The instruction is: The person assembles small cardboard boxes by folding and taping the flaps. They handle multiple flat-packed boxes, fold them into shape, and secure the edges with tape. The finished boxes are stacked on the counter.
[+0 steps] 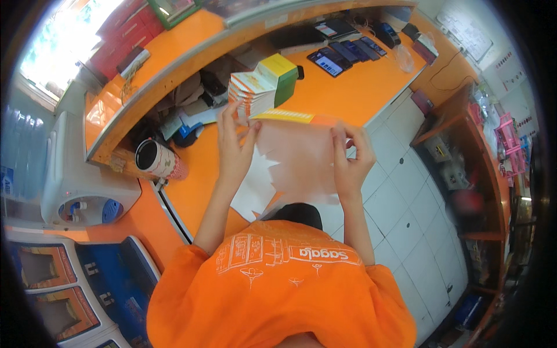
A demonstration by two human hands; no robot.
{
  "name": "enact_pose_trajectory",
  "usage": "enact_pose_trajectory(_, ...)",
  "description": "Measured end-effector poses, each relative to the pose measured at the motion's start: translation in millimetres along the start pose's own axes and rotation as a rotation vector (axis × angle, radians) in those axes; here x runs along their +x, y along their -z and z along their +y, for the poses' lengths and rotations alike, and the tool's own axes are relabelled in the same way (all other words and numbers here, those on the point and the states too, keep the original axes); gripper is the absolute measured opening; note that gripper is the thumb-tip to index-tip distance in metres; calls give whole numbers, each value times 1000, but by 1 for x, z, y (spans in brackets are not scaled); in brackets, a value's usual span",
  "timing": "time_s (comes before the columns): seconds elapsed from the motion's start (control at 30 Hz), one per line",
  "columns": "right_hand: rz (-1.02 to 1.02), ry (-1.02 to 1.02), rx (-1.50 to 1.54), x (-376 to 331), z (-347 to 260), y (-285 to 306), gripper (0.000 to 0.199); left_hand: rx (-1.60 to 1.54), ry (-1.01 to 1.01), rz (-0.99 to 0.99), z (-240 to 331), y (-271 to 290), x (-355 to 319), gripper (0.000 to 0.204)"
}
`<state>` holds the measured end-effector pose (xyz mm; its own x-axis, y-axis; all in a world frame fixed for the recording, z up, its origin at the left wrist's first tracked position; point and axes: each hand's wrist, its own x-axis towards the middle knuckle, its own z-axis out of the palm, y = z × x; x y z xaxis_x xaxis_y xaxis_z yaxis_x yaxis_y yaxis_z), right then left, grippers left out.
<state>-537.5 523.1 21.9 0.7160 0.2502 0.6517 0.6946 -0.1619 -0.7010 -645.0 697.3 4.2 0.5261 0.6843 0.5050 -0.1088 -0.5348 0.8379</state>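
Note:
A thin, pale brownish sheet (296,153) is stretched upright in front of me, blurred a little, with a yellow and orange strip along its top edge. My left hand (235,145) pinches its upper left corner between thumb and fingers. At the upper right corner, my right hand (353,162) grips it the same way. White paper with a jagged edge (255,182) shows below and left of the sheet. Just beyond my left hand, a stack of folded white, orange and green leaflets (249,90) leans against a yellow and green box (280,78).
A patterned cup-shaped container (161,159) stands left on the orange desk (348,95). Several phones (342,53) lie at the far right of the desk. A white water dispenser (75,168) is at the left, and a wooden shelf cabinet (464,168) at the right.

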Motion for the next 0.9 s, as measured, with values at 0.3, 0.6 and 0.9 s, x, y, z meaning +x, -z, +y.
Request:
enact_pose_trajectory(0.3, -61, 344, -81, -23, -11, -15, 25, -605, 650, -504, 20, 2, -6, 33)
enact_pose_trajectory(0.6, -25, -43, 235, -29, -16, -20, 15, 37, -48, -195, 26, -19, -24, 16)
enact_pose_trajectory(0.9, -48, -62, 234, -33, -19, -25, 15, -123, 61, -281, 36, -23, -31, 17)
